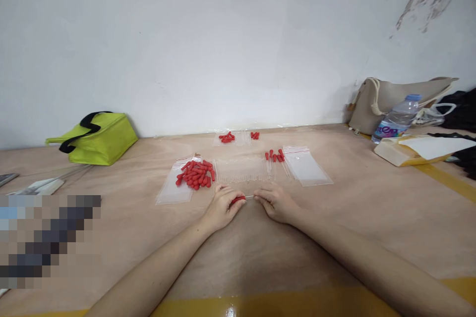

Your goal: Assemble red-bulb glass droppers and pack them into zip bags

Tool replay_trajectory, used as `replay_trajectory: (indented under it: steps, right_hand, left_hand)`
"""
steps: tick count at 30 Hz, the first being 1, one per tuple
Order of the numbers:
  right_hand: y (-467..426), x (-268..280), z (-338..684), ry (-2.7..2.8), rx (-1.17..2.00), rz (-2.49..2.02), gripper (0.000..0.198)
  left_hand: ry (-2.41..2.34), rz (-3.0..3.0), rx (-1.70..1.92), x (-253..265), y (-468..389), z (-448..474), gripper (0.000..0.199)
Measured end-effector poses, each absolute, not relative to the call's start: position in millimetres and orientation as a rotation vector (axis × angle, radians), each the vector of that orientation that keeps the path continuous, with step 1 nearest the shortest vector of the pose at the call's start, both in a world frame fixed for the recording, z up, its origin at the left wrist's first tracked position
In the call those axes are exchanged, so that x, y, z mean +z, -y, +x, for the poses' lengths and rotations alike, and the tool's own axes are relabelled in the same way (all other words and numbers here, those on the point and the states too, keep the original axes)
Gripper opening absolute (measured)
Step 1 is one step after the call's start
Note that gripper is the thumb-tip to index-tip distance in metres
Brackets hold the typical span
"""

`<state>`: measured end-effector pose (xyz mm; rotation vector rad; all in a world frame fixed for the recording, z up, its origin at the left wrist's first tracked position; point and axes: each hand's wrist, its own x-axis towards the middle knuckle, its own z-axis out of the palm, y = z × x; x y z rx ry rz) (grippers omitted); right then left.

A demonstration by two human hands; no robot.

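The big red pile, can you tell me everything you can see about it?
The pile is a loose heap of many small bright red pieces, pointing every which way. Some show a fat, rounded end and a narrower neck, and they look rubbery. Most of it lies on a flat, clear bag, with its right side past the bag's edge, next to the row of thin tubes. The left hand is close by but doesn't seem to touch it.

Bright red on the bulbs (195, 175), right beside clear tubes (241, 170)! Lime green blazes from the bag (111, 138) (its strap (89, 122) pure black), beige on the tote (397, 95), blue on the bottle cap (413, 97), yellow bands (448, 183) striping the tan tabletop (241, 262).
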<state>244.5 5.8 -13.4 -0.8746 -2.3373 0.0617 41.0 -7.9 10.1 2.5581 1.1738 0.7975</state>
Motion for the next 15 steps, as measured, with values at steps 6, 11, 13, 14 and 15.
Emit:
replay_trajectory:
  steps: [6,11,13,14,15]
  right_hand:
    - [-6.0,-12.8,240.1,2.36,0.045,-0.877,0.022]
    - [-5.6,-12.2,237.6,2.38,0.052,-0.857,0.022]
    - [-5.8,-11.0,237.7,2.39,0.041,-0.867,0.022]
    - [-6.0,-9.8,238.1,2.399,0.025,-0.873,0.021]
    - [-6.2,-8.2,238.7,2.409,0.002,-0.885,0.021]
  left_hand:
    - [-1.146,2.591,0.822,9.5,7.2,41.4,0.019]
    - [-1.118,2.604,0.809,7.9,6.0,41.3,0.016]
    - [-1.118,2.597,0.804,7.9,4.4,40.8,0.017]
    - [-1.12,2.589,0.804,8.0,3.3,40.3,0.017]
    - [-1.124,2.581,0.809,8.1,2.0,39.5,0.018]
